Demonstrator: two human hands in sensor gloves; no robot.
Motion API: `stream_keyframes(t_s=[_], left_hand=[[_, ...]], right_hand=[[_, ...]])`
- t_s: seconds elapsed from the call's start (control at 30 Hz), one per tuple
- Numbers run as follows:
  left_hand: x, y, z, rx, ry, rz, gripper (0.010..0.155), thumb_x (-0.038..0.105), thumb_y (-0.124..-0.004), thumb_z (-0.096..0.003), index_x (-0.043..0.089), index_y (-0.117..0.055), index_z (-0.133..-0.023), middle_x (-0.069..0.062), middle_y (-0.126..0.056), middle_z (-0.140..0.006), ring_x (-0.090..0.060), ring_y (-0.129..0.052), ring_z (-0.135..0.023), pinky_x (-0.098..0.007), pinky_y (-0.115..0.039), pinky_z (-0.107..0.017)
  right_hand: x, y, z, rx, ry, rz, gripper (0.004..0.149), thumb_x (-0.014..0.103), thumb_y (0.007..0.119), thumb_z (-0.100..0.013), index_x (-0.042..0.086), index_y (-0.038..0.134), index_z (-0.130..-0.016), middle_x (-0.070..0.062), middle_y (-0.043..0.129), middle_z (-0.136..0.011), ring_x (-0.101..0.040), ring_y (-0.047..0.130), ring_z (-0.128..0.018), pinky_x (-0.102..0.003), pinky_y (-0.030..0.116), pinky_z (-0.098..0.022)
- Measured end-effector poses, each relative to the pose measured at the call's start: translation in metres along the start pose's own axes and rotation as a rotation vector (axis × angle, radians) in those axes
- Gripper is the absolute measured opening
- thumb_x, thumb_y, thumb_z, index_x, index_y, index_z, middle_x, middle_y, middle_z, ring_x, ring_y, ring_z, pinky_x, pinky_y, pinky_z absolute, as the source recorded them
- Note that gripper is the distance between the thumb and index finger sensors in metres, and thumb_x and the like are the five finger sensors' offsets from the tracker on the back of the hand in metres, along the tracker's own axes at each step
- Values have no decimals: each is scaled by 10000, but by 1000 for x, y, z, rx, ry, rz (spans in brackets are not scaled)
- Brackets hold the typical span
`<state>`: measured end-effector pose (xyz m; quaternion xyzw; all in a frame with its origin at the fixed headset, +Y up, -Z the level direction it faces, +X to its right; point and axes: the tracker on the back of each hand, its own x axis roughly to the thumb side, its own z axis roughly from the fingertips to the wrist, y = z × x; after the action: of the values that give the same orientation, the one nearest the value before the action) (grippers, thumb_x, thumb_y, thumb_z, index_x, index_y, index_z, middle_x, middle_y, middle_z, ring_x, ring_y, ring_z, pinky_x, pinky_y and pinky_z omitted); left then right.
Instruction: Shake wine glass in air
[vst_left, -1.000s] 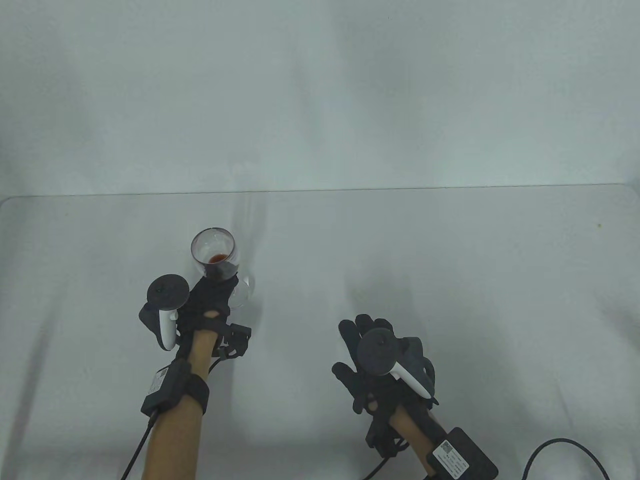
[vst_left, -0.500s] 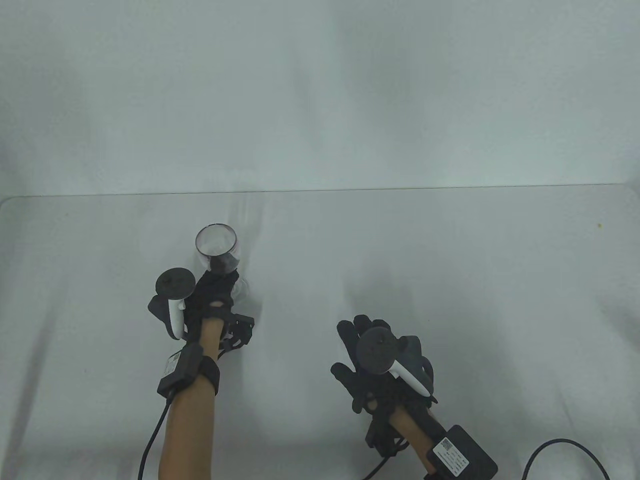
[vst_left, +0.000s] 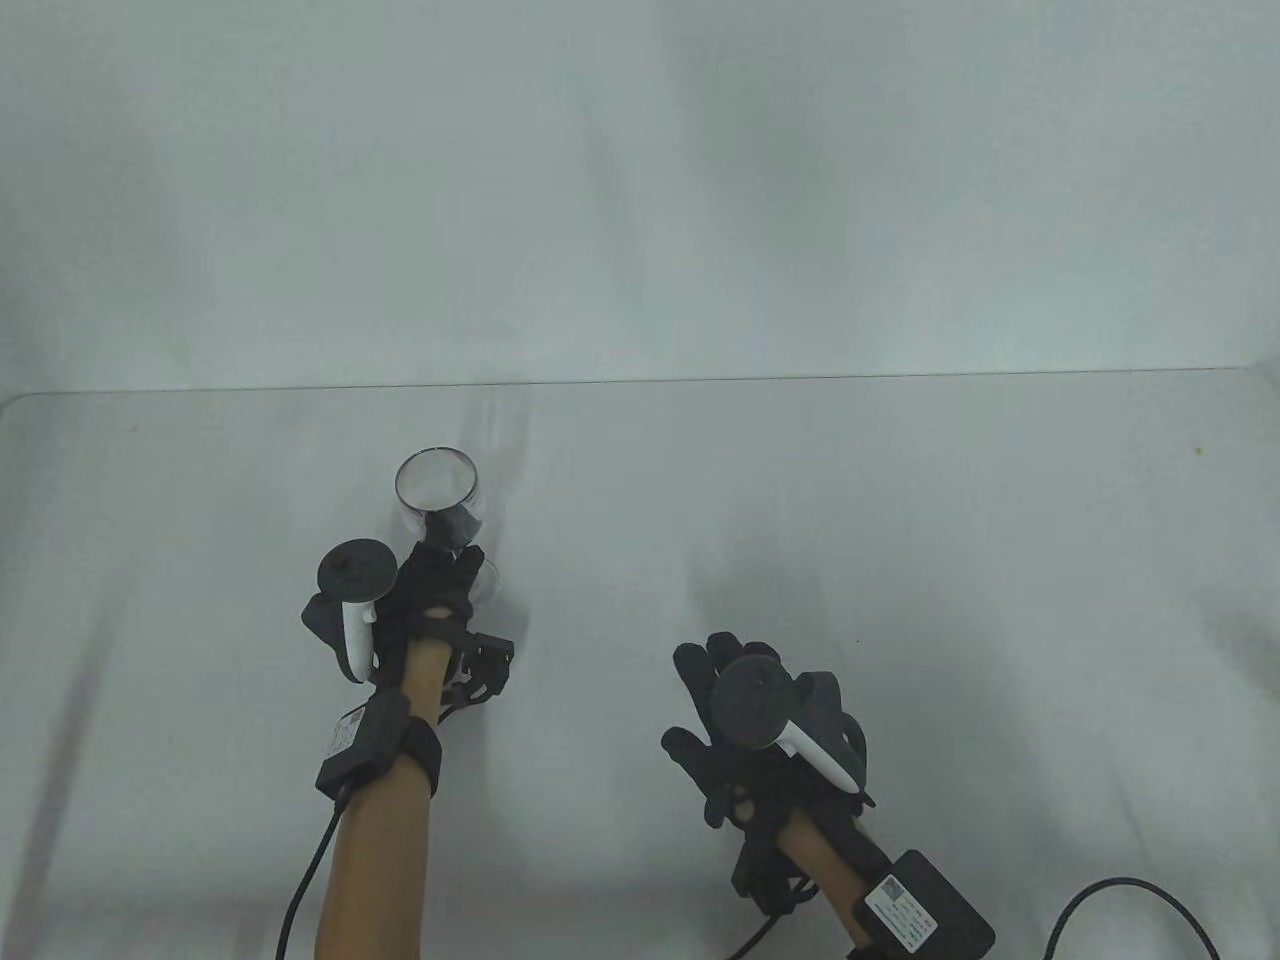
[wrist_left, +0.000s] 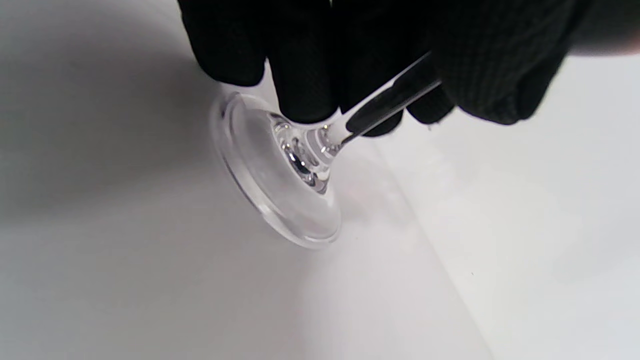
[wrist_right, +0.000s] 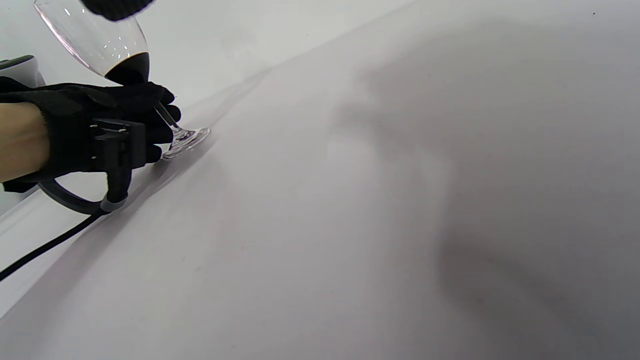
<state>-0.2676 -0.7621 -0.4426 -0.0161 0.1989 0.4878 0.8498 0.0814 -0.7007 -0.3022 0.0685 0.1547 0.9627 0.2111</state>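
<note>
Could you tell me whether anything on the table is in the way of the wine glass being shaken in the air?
Nothing visible is: the left hand already holds the wine glass by its stem, and the right hand lies well apart.

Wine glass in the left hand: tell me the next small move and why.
Probably lift it a little higher before swirling. The left hand pinches the stem of the wine glass, which is tilted with dark liquid pooled low in the bowl, while its foot looks close above the table; whether it clears is hard to tell. The right hand stays apart.
</note>
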Motion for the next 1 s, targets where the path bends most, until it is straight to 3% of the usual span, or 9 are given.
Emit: stream_keyframes(t_s=[0.3, 0.53, 0.77, 1.0], left_hand=[[1, 37, 43, -46, 35, -81, 780, 502, -834, -418, 304, -458, -1073, -7, -484, -1150, -321, -498, -1102, -561, -498, -765], [12, 57, 105, -66, -84, -301, 813, 521, -810, -429, 288, -398, -1090, -27, -396, -1169, -353, -399, -1114, -590, -422, -766], [28, 49, 151, -120, -191, -431, 866, 550, -791, -431, 281, -315, -1102, -36, -281, -1183, -383, -259, -1120, -641, -309, -757], [41, 13, 185, -196, -330, -582, 881, 594, -746, -441, 304, -249, -1108, -22, -201, -1195, -390, -168, -1125, -683, -224, -735]], right_hand=[[4, 0, 3, -13, -12, 10, 763, 617, 604, -378, 408, 155, -958, 88, 89, -1103, -330, 150, -1081, -655, 256, -711], [4, -1, 4, -31, -2, 13, 762, 616, 604, -378, 409, 154, -958, 87, 94, -1104, -329, 153, -1082, -655, 256, -711], [1, -1, 4, -45, 21, 5, 762, 612, 607, -377, 410, 154, -956, 89, 92, -1103, -329, 149, -1082, -655, 251, -713], [1, -1, 5, -68, 27, 20, 763, 611, 609, -376, 411, 153, -955, 91, 89, -1102, -327, 140, -1081, -655, 245, -713]])
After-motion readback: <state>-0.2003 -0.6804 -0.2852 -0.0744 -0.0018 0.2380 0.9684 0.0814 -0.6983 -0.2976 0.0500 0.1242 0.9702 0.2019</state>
